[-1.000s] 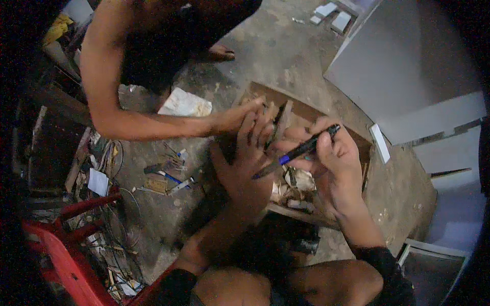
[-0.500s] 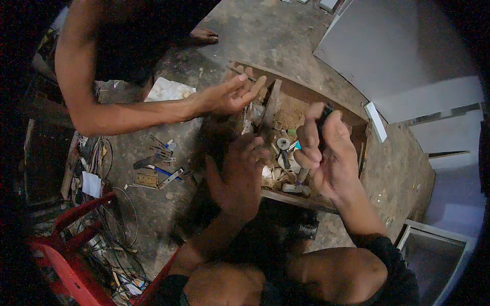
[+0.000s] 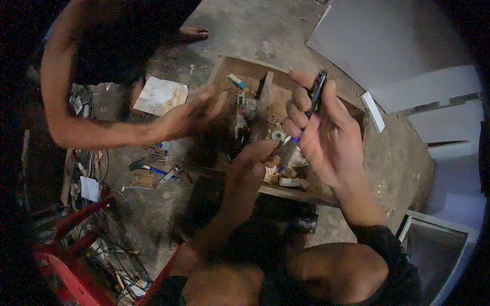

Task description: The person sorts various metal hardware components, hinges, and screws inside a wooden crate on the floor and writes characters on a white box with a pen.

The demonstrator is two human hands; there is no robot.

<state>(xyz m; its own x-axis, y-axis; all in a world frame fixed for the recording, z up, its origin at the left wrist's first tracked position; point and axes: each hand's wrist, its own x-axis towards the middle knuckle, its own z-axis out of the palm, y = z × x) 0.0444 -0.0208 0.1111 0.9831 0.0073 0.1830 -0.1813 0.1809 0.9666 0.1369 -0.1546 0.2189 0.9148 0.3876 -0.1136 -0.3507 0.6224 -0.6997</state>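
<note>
One screwdriver (image 3: 317, 96), black with a blue collar, sits pinched between the thumb and fingers of the right hand (image 3: 332, 145) in the head view, its thin metal tip slanting down toward the left hand (image 3: 246, 168). The left hand, just left of that tip, has its fingers bent and drawn together; I cannot tell whether they pinch the end or only come near it. Done well, I judge, this calls for a firm right-hand hold on the handle and left fingers beside the point, not in front of it. Counted out: beneath both hands, one wooden box (image 3: 280, 194) with one divider (image 3: 265, 84) visible beyond the left hand; between the hands, one round spool (image 3: 277, 135); below the right hand, one white block (image 3: 289, 182); up and left of the left hand, one blurred co-worker's hand (image 3: 196, 113), with one white sheet (image 3: 161, 96) past it; farther left of the left hand and lower, one red chair (image 3: 66, 278); right of the right hand, one white strip (image 3: 373, 112). Smaller scraps in the box are too blurred to count.
</note>
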